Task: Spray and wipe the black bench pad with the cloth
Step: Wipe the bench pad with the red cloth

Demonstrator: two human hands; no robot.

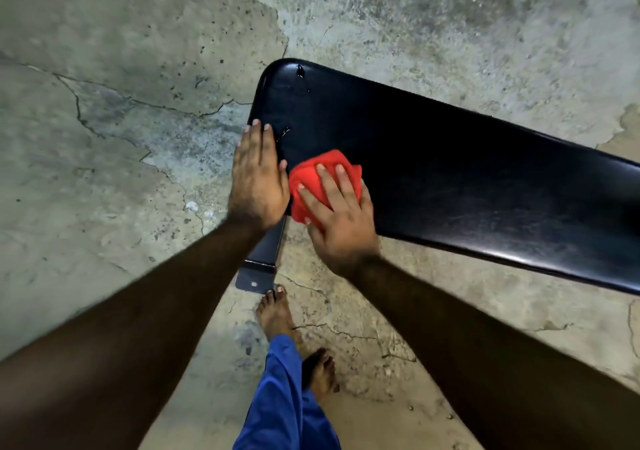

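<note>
The long black bench pad (450, 172) runs from the middle of the view out past the right edge. A few wet drops glisten near its rounded left end. My right hand (339, 217) presses a bunched red cloth (311, 176) flat against the pad near that end, fingers spread over it. My left hand (258, 179) lies flat and empty on the pad's left end, just beside the cloth, with fingers extended. No spray bottle shows anywhere.
A dark metal bench leg with a foot plate (258, 273) stands below the pad's left end. My bare feet (277, 314) and a blue trouser leg (284, 397) are close to it. Cracked, stained concrete floor (121, 120) surrounds the bench.
</note>
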